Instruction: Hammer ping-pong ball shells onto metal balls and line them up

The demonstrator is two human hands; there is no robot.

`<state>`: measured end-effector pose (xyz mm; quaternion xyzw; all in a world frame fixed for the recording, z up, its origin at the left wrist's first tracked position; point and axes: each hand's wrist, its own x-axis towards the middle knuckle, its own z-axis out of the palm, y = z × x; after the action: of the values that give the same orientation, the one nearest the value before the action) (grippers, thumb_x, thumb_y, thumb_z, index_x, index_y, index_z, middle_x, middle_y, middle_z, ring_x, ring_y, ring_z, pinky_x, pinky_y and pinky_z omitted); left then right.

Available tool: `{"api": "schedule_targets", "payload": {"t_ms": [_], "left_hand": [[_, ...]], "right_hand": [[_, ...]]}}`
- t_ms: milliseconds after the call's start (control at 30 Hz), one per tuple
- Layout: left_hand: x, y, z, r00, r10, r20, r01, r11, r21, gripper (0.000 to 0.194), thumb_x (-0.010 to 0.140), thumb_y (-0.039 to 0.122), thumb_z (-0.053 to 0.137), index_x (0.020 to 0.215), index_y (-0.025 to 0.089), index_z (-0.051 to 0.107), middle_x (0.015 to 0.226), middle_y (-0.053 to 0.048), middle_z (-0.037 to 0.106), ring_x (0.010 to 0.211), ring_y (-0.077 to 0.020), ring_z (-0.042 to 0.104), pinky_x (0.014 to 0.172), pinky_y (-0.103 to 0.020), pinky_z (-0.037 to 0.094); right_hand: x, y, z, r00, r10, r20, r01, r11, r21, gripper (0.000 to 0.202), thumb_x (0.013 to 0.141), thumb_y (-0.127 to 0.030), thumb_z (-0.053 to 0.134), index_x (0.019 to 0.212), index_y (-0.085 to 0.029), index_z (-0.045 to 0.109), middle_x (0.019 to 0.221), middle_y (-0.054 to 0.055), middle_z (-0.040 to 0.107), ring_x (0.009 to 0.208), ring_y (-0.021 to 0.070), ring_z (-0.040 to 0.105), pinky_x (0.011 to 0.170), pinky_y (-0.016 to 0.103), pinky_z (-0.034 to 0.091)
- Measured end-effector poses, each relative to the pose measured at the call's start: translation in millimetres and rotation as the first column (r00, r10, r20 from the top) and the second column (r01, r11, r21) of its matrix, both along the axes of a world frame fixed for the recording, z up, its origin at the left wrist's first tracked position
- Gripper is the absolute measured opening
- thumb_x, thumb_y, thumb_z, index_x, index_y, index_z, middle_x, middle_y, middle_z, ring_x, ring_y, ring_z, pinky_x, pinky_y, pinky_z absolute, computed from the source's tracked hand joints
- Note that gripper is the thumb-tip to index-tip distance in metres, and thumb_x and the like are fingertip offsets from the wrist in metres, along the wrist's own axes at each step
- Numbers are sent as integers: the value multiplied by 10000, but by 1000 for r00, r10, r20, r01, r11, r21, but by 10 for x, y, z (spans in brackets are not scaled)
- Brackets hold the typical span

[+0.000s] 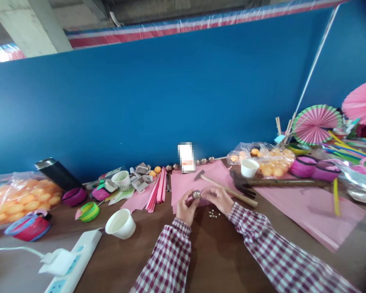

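A shiny silver ball [197, 194] is pinched in my left hand [186, 206], above the front edge of a pink paper sheet. My right hand [218, 198] is closed at the ball's right side, thumb and index finger together; what lies between those fingertips is too small to make out. Several small shiny beads [212, 213] lie on the brown table [222, 260] just below my right hand. More silver balls [203, 161] stand in a row along the blue wall. Behind my right hand, a small hammer [216, 183] rests across the pink sheet [183, 183].
A larger hammer [280, 182] lies at right beside a white cup [249, 167] and bagged orange balls [274, 165]. Left are another white cup [120, 224], a power strip [79, 260], a black bottle [59, 175] and folded pink paper [157, 191].
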<state>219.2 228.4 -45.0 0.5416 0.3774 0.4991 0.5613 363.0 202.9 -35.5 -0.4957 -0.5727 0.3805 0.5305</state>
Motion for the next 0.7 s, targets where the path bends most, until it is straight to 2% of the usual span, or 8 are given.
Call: {"api": "schedule_targets", "payload": {"t_ms": [700], "left_hand": [[0, -5, -7, 1000, -7, -9, 7, 1000, 26, 358, 601, 126, 645, 956, 131, 599, 997, -88, 635, 896, -188, 599, 843, -332, 467]], "right_hand": [[21, 11, -33, 996, 41, 83, -43, 999, 23, 231, 712, -366, 551, 739, -147, 618, 822, 42, 640, 782, 159, 571, 760, 305, 444]]}}
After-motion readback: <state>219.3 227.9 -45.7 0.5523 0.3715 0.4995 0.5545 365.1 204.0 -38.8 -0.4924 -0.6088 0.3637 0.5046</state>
